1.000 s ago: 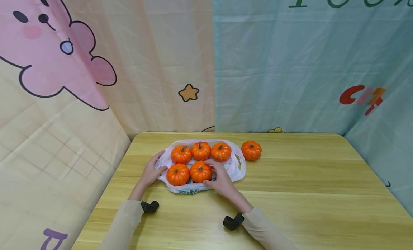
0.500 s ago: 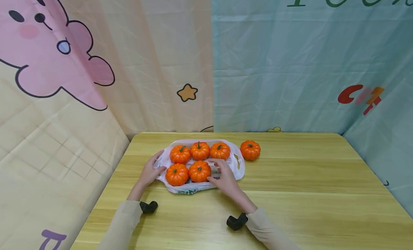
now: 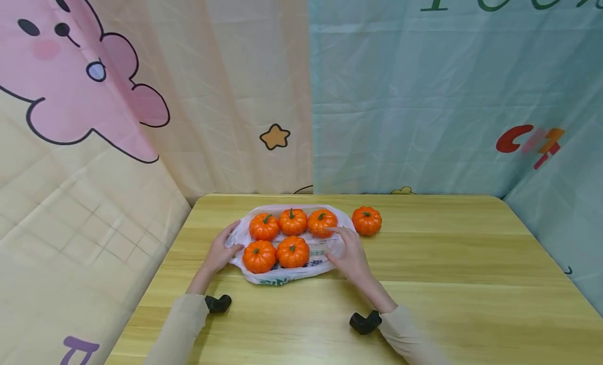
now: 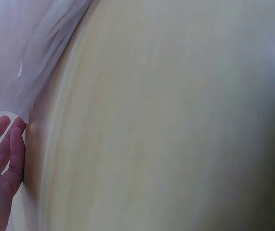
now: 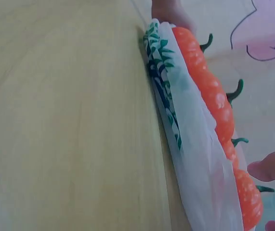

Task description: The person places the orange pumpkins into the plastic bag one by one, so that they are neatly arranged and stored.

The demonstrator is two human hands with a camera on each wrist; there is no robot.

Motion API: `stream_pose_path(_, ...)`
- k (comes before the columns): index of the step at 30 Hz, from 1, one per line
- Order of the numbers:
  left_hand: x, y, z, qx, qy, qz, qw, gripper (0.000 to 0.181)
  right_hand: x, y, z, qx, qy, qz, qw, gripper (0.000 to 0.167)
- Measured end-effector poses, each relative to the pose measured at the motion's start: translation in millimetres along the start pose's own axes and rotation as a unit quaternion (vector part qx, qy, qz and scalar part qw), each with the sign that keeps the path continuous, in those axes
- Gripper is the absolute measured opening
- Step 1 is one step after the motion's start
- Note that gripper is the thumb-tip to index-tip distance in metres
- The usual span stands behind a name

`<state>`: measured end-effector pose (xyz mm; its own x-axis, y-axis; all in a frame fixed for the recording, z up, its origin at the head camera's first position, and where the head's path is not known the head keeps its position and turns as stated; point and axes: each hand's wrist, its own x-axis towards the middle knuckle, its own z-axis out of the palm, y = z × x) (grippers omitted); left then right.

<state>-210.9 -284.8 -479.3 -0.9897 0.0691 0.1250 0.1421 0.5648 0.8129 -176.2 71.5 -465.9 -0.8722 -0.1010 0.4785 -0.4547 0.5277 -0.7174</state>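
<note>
A white plastic bag [image 3: 330, 248] lies spread on the table with several small orange pumpkins on it. Three pumpkins form its back row, among them the right one [image 3: 322, 223]; a left pumpkin [image 3: 259, 256] and a front middle pumpkin [image 3: 293, 252] sit in front. My left hand [image 3: 220, 254] holds the bag's left end between thumb and fingers; the left wrist view shows the fingertips [image 4: 17, 126] at the plastic. Above the bag's right part, my right hand [image 3: 350, 257] has its thumb and fingers spread, holding nothing. Just right of the bag stands another pumpkin [image 3: 367, 221].
The wooden table [image 3: 452, 271] stretches to the right and in front of the bag. Printed curtains [image 3: 405, 103] hang behind the table and along its sides. A black wrist mount [image 3: 365, 322] sticks out from my right sleeve.
My right hand has let go of the front middle pumpkin and moved right, toward the bag's right end. The pumpkins keep their places, and my left hand stays at the bag's left end.
</note>
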Motion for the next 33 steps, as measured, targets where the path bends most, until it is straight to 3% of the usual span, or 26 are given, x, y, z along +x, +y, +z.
stream_pose_path(9, 2.7, -1.5, 1.8, -0.001, -0.006, -0.006, 1.0, 0.067, 3.7, 25, -27, -0.036, 0.029, 0.013, 0.9989, 0.058)
stream_pose_path(16, 1.4, -1.7, 1.6, -0.009, -0.008, 0.0, 0.9999, 0.067, 7.1, 43, -44, -0.054, 0.071, -0.005, 0.996, 0.062)
stream_pose_path(21, 1.2, -1.2, 1.2, -0.01, -0.005, -0.002, 0.9999, 0.067, 16.1, 55, -53, -0.061, 0.092, 0.014, 0.9938, 0.067)
stream_pose_path(27, 1.5, -2.1, 1.6, -0.005, -0.005, 0.008, 0.9999, 0.066, 25.5, 69, -61, -0.076, 0.061, 0.07, 0.9928, 0.073)
stream_pose_path(33, 0.8, -2.2, 0.9, -0.01, -0.005, 0.016, 0.9998, 0.065, 35.8, 79, -63, -0.076, 0.018, 0.095, 0.9925, 0.08)
